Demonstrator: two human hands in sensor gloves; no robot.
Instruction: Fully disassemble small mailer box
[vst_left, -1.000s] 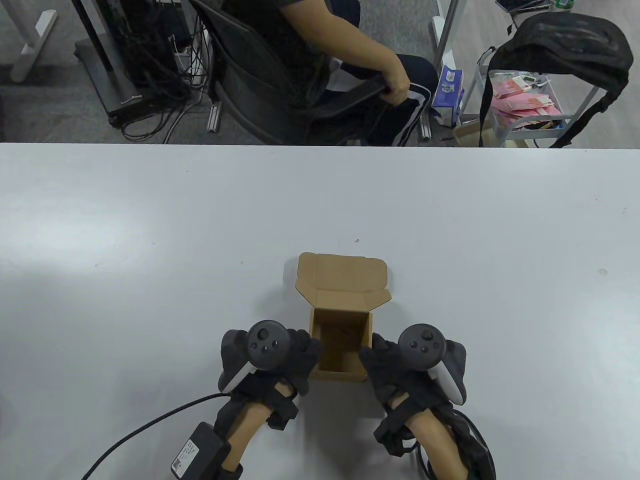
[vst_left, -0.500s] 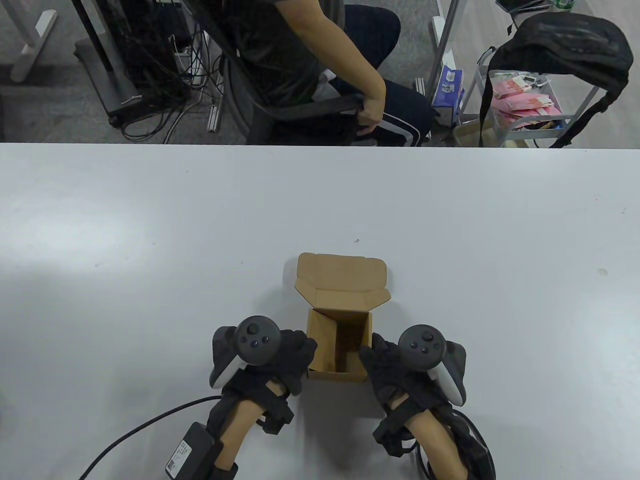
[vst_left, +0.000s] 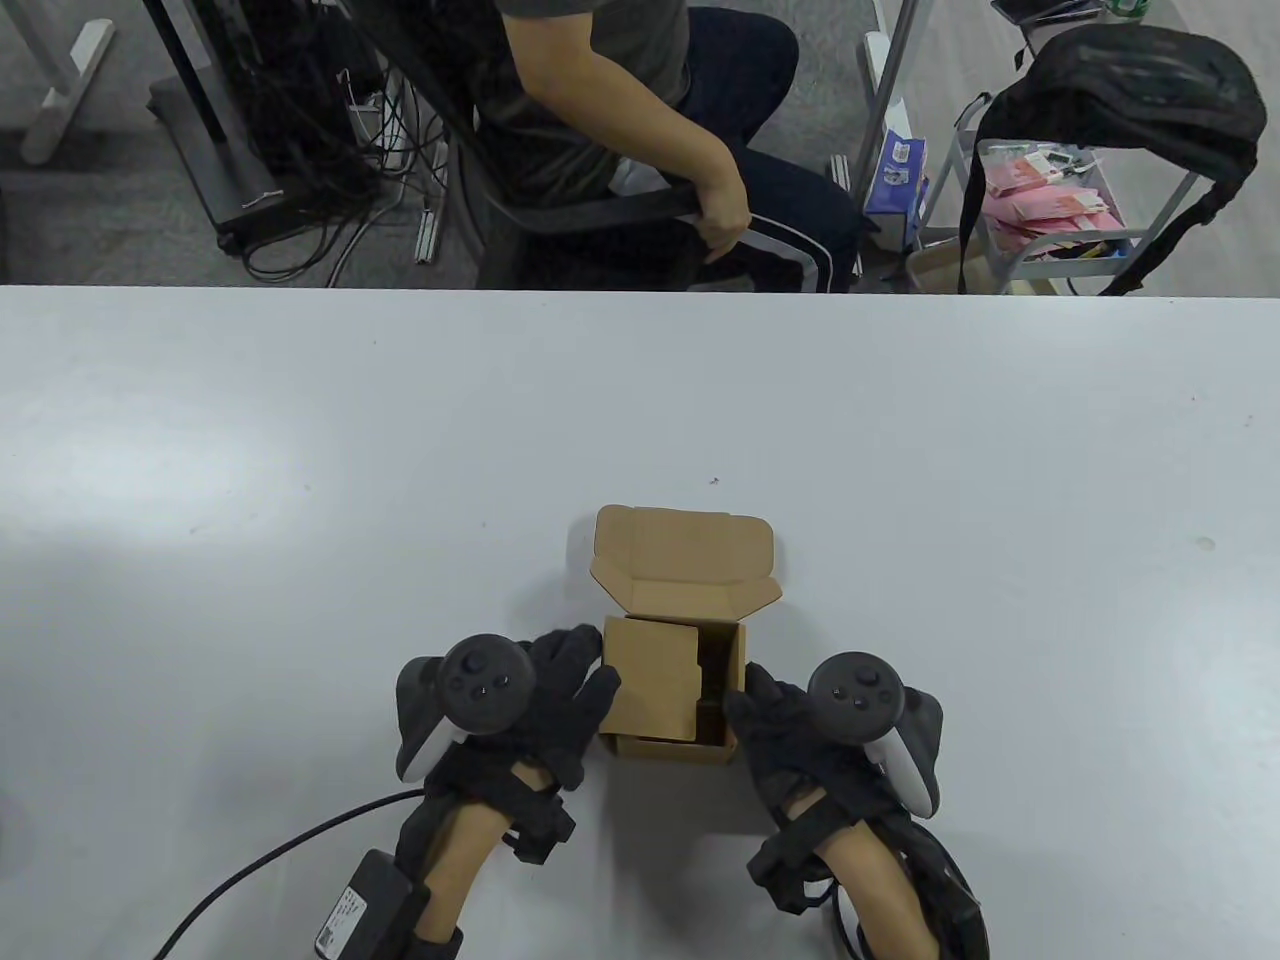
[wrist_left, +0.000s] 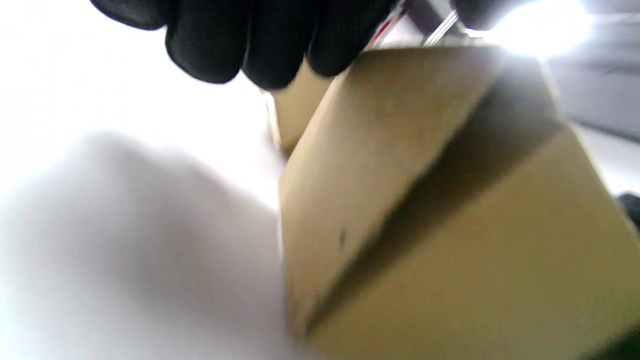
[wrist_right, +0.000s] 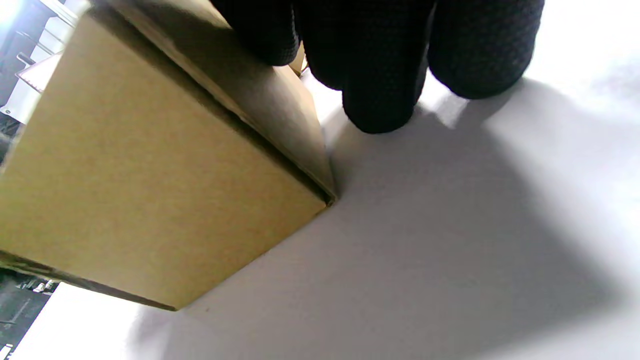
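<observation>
So the little cardboard box (vst_left: 672, 690) sits on the white table (vst_left: 300, 480) near the front edge, lid flipped back. Left hand (vst_left: 545, 700) lies flat-fingered against its left wall, right hand (vst_left: 790, 730) likewise presses the right wall.

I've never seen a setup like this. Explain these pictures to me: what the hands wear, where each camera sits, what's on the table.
Two human hands in black sensor gloves, each with a tracker strapped to its back. One camera looks down at the table; the other two sit on the wrists, seeing fingers close up. On the table stands a small cardboard box, lid open. The left hand touches its left side, where a panel leans inward; the right hand rests against its right side. Behind the table a person sits on a chair.
</observation>
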